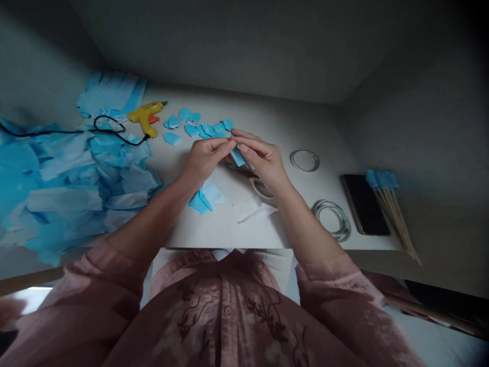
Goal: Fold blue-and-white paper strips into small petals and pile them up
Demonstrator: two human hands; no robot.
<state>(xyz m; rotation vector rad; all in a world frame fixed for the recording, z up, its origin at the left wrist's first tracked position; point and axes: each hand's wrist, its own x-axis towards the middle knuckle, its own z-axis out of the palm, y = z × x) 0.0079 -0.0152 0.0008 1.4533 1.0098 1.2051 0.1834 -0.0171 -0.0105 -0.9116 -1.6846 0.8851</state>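
Scrap [238, 157] — blue, top end hidden between left hand [209, 156] and right hand [266, 159].

A white table [214, 234] bears these, clocked from its middle: scissors [252, 185], partly hidden, near the centre; white scraps [247, 209] at six; a blue scrap [204, 200] at eight; a heap of blue cloth [69, 199] at nine; a stack of blue sheets [112, 92] and a yellow glue gun [147, 116] at ten; small blue pieces [191, 130] at eleven; a wire ring [305, 171] at two; a phone [364, 206] at three, blue-tipped sticks [395, 211] just beside; a wire coil [345, 229] at four.
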